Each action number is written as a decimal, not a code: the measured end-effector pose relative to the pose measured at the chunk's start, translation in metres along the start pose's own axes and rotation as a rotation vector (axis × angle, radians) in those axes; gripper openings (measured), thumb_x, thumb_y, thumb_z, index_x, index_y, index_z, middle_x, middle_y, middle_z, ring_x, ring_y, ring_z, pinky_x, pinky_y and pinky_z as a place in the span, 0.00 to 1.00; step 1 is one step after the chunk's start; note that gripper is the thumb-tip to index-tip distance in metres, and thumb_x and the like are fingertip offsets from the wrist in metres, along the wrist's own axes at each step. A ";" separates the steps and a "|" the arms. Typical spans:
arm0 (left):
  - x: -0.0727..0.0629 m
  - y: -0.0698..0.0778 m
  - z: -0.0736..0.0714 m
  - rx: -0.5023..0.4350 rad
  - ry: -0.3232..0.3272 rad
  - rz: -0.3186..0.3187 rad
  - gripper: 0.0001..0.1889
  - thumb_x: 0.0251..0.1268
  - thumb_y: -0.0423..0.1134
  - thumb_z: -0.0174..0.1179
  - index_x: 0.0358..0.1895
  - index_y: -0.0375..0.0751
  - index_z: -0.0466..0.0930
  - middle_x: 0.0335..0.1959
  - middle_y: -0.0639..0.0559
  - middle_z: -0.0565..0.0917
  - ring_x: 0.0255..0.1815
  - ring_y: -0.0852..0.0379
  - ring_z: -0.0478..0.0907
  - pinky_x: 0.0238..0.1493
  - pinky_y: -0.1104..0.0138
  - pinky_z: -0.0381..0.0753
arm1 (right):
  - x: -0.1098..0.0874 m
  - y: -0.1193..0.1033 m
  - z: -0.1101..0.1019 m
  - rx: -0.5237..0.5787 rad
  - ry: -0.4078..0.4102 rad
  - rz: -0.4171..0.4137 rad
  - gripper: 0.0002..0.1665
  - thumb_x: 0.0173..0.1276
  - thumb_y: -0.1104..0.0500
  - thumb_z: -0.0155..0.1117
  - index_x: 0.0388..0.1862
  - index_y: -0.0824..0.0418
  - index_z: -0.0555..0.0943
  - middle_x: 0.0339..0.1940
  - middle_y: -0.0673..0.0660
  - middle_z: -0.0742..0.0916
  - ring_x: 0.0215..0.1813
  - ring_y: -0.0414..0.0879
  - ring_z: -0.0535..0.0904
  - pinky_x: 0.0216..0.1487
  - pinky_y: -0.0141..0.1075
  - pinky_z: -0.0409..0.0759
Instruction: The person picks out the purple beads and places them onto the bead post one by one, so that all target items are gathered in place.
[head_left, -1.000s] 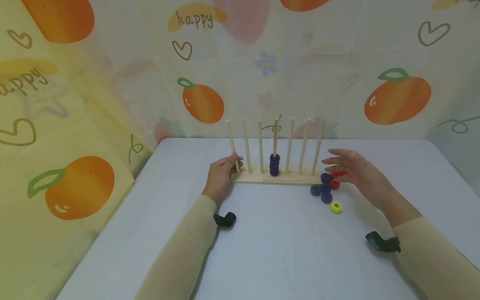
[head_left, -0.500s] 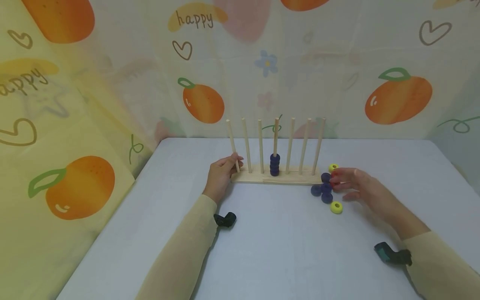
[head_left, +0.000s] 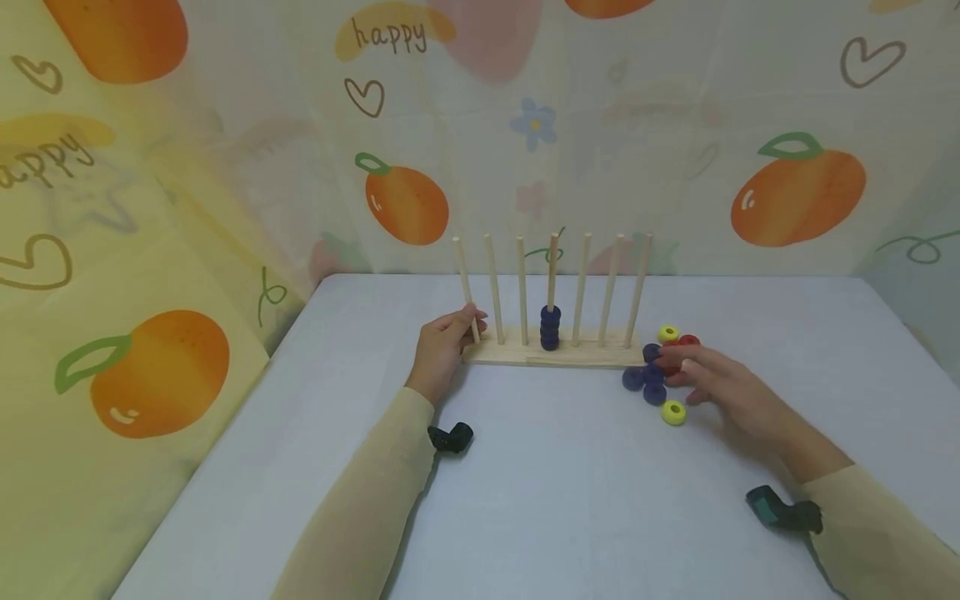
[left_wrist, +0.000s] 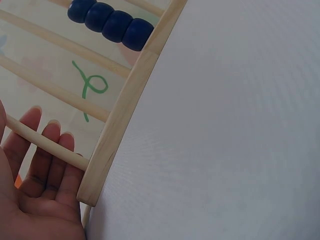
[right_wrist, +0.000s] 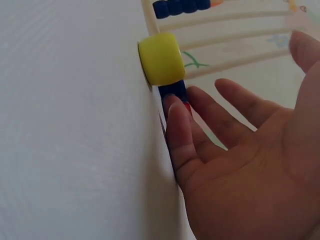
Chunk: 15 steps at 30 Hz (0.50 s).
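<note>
A wooden rack has a flat base (head_left: 577, 358) and several upright pegs. My left hand (head_left: 442, 346) grips the leftmost peg (head_left: 463, 271) low down, its thumb in front and fingers behind. Dark blue beads (head_left: 550, 329) are stacked on the middle peg. At the base's right end, my right hand (head_left: 738, 396) reaches over loose beads with fingers loosely bent and spread. Red beads (head_left: 688, 340) lie partly hidden under its fingertips, beside loose blue beads (head_left: 633, 379). In the right wrist view, a yellow bead (right_wrist: 162, 59) sits just past the fingers.
Another yellow bead (head_left: 668, 333) lies behind the red ones. A white cloth covers the table (head_left: 540, 483), and a printed curtain (head_left: 637, 108) hangs behind it. Both wrists wear a small dark device (head_left: 783, 510).
My right hand has come down and back from above the beads to fingertip height among them, uncovering the rear yellow bead. The left hand keeps its hold on the peg.
</note>
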<state>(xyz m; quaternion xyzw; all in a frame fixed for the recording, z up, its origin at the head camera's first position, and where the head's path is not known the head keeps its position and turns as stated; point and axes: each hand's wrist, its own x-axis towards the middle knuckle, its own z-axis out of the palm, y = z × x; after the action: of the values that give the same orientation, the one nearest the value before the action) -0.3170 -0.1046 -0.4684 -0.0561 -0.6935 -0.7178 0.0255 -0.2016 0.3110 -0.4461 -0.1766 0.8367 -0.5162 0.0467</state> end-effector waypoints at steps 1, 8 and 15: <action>0.000 0.000 0.000 0.001 0.000 -0.001 0.29 0.83 0.52 0.65 0.57 0.22 0.86 0.48 0.36 0.88 0.55 0.45 0.86 0.57 0.62 0.84 | 0.000 0.000 0.001 -0.008 -0.001 0.003 0.25 0.92 0.55 0.48 0.78 0.67 0.74 0.73 0.68 0.78 0.63 0.45 0.81 0.52 0.36 0.85; 0.000 0.000 0.000 0.003 -0.001 -0.002 0.29 0.83 0.52 0.65 0.57 0.22 0.86 0.48 0.36 0.88 0.54 0.45 0.86 0.57 0.63 0.84 | 0.001 0.003 0.004 -0.135 0.008 0.081 0.22 0.88 0.62 0.57 0.77 0.60 0.77 0.77 0.65 0.77 0.74 0.62 0.75 0.63 0.36 0.79; 0.000 -0.001 -0.001 0.009 -0.011 0.012 0.28 0.84 0.52 0.64 0.57 0.23 0.87 0.47 0.36 0.88 0.54 0.46 0.86 0.57 0.63 0.84 | 0.002 0.002 0.007 -0.242 0.004 0.049 0.28 0.81 0.68 0.66 0.77 0.58 0.78 0.70 0.64 0.82 0.64 0.60 0.82 0.58 0.38 0.82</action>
<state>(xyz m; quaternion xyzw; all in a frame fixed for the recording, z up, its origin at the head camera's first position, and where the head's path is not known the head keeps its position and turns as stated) -0.3174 -0.1059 -0.4690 -0.0642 -0.6966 -0.7141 0.0265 -0.2026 0.3052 -0.4509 -0.1595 0.8971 -0.4106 0.0357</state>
